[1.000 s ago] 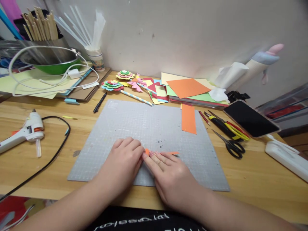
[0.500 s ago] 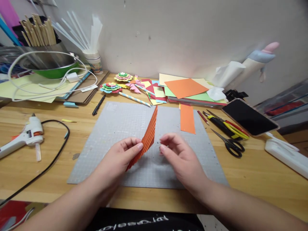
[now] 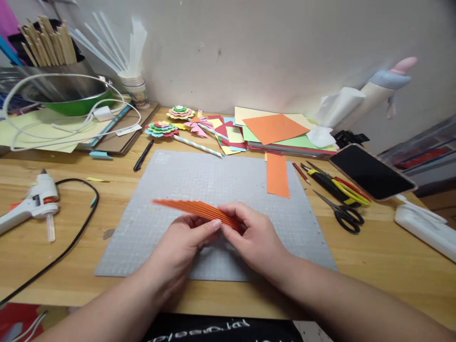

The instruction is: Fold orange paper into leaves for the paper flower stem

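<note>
A piece of orange accordion-pleated paper [image 3: 199, 208] is held between both hands above the grey cutting mat [image 3: 142, 237]. Its narrow end points left and looks blurred. My left hand [image 3: 192, 237] pinches it near the middle, thumb on top. At the paper's right end, my right hand [image 3: 252, 232] is closed on it with thumb and fingers; that end is partly hidden by the fingers. A flat orange paper strip [image 3: 278, 175] lies on the mat's upper right part.
A glue gun [image 3: 39, 199] with a black cord lies left. Paper flowers [image 3: 162, 129], a pen [image 3: 143, 155] and stacked coloured paper [image 3: 278, 129] sit behind the mat. Right are scissors [image 3: 344, 213], pliers [image 3: 331, 185], a phone [image 3: 372, 171] and a white device [image 3: 423, 232].
The pleated paper has turned from steeply upright to nearly level, its narrow end swinging left. My right hand has moved left and taken hold of its right end.
</note>
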Tool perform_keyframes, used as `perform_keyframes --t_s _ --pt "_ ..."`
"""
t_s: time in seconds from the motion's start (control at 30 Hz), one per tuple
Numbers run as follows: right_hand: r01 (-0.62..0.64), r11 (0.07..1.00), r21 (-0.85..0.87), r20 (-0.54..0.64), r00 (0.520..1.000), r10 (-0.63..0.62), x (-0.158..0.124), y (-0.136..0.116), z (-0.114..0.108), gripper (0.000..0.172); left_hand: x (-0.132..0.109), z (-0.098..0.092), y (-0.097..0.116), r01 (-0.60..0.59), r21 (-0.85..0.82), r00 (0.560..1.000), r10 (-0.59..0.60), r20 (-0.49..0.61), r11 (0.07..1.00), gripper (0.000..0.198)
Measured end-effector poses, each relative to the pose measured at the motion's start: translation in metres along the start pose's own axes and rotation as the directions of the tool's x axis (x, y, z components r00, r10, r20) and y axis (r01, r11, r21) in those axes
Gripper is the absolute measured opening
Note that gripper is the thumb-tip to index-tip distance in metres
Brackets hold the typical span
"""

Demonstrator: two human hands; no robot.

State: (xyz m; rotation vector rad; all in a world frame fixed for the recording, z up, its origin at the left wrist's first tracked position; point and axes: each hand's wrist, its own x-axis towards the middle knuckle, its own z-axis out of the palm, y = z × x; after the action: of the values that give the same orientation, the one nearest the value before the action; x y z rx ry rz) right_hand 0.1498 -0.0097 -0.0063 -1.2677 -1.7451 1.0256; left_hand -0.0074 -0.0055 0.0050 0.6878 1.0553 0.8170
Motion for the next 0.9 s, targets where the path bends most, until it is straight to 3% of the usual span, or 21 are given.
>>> perform_keyframes --t_s 0.07,0.13,0.2,0.27,0.3,0.33,0.4,0.53,0.7,0.9 --pt "0.024 0.998 -0.061 -0.029 0.999 -0.026 0.002 0.005 -0.003 0.023 -0.006 0.0 0.0 0.02 0.183 0.999 -0.025 0.026 0.983 0.025" --pt "0.048 0.991 -0.123 -0.026 0.998 -0.051 0.004 0.009 -0.007 0.022 -0.014 -0.001 0.001 0.008 0.461 0.992 -0.065 0.108 0.888 0.014" --pt "0.077 0.977 -0.2 0.023 0.997 -0.074 0.005 0.011 -0.01 0.02 -0.02 -0.006 0.004 -0.164 0.716 0.974 -0.004 0.227 0.679 0.012" --pt "0.104 0.952 -0.289 0.091 0.993 -0.081 0.006 0.012 -0.011 0.016 -0.021 -0.012 0.007 -0.406 0.818 0.912 0.233 0.337 0.407 0.012" --pt "0.11 0.938 -0.329 0.117 0.99 -0.075 0.005 0.012 -0.011 0.014 -0.019 -0.016 0.009 -0.461 0.846 0.865 0.35 0.36 0.267 0.01" --pt "0.111 0.925 -0.363 0.135 0.989 -0.066 0.005 0.011 -0.01 0.012 -0.016 -0.02 0.01 -0.465 0.874 0.825 0.428 0.369 0.143 0.009" --pt "0.102 0.907 -0.408 0.153 0.987 -0.042 0.003 0.01 -0.009 0.011 -0.008 -0.027 0.011 -0.424 0.906 0.81 0.448 0.379 0.002 0.012" --pt "0.102 0.886 -0.453 0.184 0.983 -0.019 0.001 0.008 -0.008 0.008 0.003 -0.032 0.006 -0.414 0.909 0.846 0.348 0.404 -0.05 0.011" --pt "0.115 0.89 -0.442 0.2 0.979 -0.027 0.003 0.006 -0.006 0.015 0.003 -0.033 0.001 -0.404 0.914 0.846 0.365 0.389 -0.039 0.008" --pt "0.108 0.894 -0.436 0.216 0.976 -0.013 0.005 0.008 -0.005 0.005 0.005 -0.036 -0.001 -0.391 0.92 0.857 0.356 0.371 -0.017 0.011"
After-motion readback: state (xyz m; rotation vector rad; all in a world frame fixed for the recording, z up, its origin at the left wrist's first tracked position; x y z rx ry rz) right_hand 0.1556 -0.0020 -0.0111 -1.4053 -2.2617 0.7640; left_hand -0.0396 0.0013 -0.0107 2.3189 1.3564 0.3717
